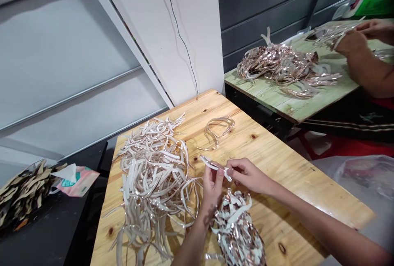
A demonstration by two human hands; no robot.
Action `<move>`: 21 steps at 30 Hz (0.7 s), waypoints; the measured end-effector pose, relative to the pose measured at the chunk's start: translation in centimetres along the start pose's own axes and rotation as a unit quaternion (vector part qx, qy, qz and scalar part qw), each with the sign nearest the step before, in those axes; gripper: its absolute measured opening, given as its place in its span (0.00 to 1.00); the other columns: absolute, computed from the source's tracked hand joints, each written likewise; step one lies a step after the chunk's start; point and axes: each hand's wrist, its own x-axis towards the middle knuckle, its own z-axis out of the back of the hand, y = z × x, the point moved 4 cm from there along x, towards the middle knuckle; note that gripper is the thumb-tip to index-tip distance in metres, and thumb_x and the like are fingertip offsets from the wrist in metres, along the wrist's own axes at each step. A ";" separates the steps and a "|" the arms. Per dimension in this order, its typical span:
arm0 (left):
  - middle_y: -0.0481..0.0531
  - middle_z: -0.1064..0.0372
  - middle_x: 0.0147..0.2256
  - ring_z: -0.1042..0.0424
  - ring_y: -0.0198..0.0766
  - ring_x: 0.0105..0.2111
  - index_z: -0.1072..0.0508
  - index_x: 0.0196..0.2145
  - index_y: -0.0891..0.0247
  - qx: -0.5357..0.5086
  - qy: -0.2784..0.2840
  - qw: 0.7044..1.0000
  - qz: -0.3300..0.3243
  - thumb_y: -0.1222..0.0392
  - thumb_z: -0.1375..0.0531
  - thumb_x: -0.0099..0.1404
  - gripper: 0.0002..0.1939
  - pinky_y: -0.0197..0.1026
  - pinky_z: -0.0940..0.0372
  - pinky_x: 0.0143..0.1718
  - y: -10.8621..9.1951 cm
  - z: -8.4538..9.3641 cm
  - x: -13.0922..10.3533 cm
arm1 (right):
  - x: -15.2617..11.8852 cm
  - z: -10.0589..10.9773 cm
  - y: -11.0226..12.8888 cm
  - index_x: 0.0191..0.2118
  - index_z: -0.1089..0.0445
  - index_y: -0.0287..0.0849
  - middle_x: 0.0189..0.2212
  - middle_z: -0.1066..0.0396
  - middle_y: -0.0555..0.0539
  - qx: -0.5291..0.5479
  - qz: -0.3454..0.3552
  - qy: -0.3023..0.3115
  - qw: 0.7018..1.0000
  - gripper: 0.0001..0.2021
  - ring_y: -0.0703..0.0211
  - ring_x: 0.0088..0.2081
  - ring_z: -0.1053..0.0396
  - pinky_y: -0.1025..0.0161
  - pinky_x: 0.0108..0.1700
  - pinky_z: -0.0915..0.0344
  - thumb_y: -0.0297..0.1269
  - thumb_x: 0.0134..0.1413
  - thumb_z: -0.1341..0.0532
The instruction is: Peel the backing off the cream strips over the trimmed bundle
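Between both hands I hold a narrow white and shiny strip [212, 163] above the wooden table. My left hand [213, 184] pinches it from the left, its thumb pressed against the strip. At the strip's near end, the fingers of my right hand [246, 173] are closed on it. Left of my hands spreads a big tangled heap of white and metallic strips [154, 167]. Beneath my wrists lies a pile of short, crinkled rose-silver and white pieces [238, 233]. Beyond my hands rests a loose loop of thin metallic strips [220, 124].
At the right, a co-worker's hands [353, 38] handle strips over a greenish table [295, 108], which bears another shiny heap [280, 65]. A dark surface [61, 225] at the left carries brown strips [24, 196] and a tissue pack [80, 180]. Clear plastic [363, 175] lies right of my table [292, 167].
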 end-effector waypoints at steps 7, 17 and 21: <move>0.53 0.29 0.33 0.29 0.38 0.34 0.27 0.37 0.64 0.047 -0.025 0.997 -0.053 0.50 0.42 0.72 0.14 0.38 0.34 0.38 0.5 0.2 -0.2 | 0.8 -1.2 -1.7 0.23 0.36 0.42 0.13 0.48 0.59 0.193 -0.085 -0.029 0.977 0.10 0.69 0.12 0.50 0.70 0.15 0.52 0.39 0.53 0.41; 0.55 0.23 0.30 0.26 0.45 0.30 0.20 0.37 0.54 0.109 -0.074 0.980 -0.147 0.53 0.37 0.66 0.06 0.48 0.30 0.33 0.1 0.9 -1.0 | 0.8 -2.1 -2.3 0.21 0.38 0.42 0.15 0.53 0.61 0.314 -0.149 -0.024 0.937 0.09 0.72 0.13 0.55 0.70 0.15 0.61 0.36 0.47 0.41; 0.54 0.22 0.30 0.25 0.46 0.29 0.19 0.37 0.49 0.116 -0.058 0.978 -0.161 0.51 0.37 0.65 0.06 0.51 0.29 0.32 0.5 1.0 -0.9 | 0.9 -2.2 -2.9 0.21 0.38 0.42 0.15 0.53 0.61 0.348 -0.174 -0.022 0.921 0.08 0.72 0.13 0.57 0.70 0.15 0.63 0.35 0.46 0.40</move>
